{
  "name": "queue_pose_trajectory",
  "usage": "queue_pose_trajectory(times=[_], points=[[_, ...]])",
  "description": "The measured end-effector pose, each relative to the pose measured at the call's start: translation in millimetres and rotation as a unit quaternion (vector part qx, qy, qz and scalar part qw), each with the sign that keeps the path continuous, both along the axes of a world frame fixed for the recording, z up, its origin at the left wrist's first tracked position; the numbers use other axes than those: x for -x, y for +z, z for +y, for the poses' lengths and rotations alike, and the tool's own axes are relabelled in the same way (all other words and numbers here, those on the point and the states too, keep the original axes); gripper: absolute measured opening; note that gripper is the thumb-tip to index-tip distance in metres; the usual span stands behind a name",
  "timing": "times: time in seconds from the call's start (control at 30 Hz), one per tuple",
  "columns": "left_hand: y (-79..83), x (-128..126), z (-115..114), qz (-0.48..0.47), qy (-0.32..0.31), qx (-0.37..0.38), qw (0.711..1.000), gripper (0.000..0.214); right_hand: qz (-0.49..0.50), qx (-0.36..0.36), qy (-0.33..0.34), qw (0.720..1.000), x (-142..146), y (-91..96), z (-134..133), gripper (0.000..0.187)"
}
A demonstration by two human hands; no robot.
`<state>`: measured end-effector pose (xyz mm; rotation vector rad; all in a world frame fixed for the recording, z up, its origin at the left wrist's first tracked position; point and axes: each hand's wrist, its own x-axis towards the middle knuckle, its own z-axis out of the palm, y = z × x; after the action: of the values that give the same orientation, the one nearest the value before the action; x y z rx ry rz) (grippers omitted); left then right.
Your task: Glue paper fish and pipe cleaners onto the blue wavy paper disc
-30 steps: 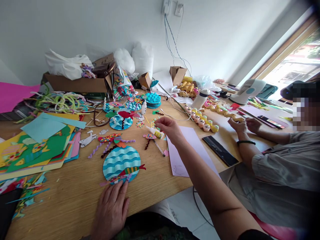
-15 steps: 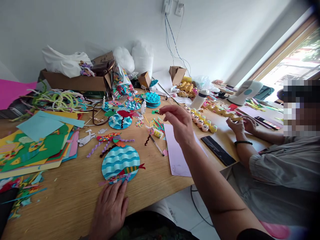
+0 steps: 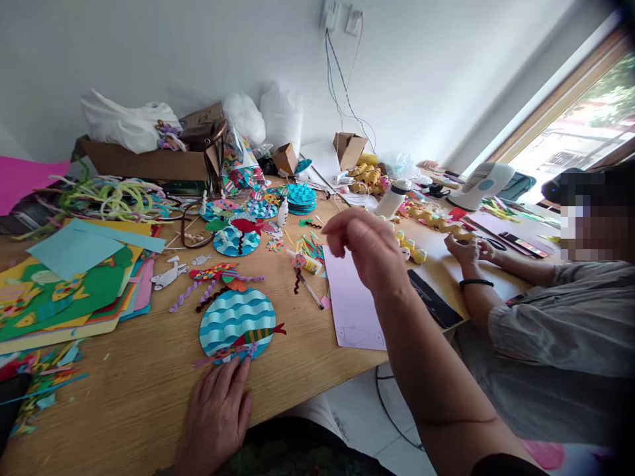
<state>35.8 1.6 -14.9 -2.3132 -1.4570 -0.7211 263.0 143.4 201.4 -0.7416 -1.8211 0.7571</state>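
So the blue wavy disc can be found near the near edge of the worktop, left of the lilac sheet, and it's the left hand that's placed nearer by far: the disc lies just beyond its fingertips, on the side away from the near edge, with the disc's rim apparently touched by them. No long axis can really be given for a round thing, but the striped paper fish on it is laid slightly slantwise, red tail poked out past the disc's right rim. The left hand is laid pretty flat, fingers stretched and close together, nothing seen gripped. The right hand is held up over the lilac sheet, well apart from the disc, which is set to its left and closer to the near edge. Its fingers are curled in narrow, and whether anything's pinched there can't be told. Between disc and sheet, a bit toward the back edge, the yellow-labelled bottle and the pen can be seen
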Motion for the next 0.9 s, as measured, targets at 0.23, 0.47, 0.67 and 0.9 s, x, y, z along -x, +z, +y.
queue_pose_trajectory(times=[0.23,0.47,0.67,0.9], points=[[1.6,1,0,0.008,-0.003,0.001,1.000,0.036,-0.262,0.056,0.011,0.963,3,-42.3,-46,0.016],[2.1,0,0,-0.004,-0.002,0.013,1.000,0.036,-0.068,0.317,-0.104,0.940,-9,-125.7,-103,0.016],[4.2,-1,-2,-0.011,0.007,0.043,0.999,0.038,0.115,0.545,-0.073,0.827,-26,-164.4,-153,0.028],[5.8,-2,-3,-0.014,0.010,0.063,0.998,0.039,0.055,0.631,-0.075,0.770,-57,-197.6,-176,0.022]])
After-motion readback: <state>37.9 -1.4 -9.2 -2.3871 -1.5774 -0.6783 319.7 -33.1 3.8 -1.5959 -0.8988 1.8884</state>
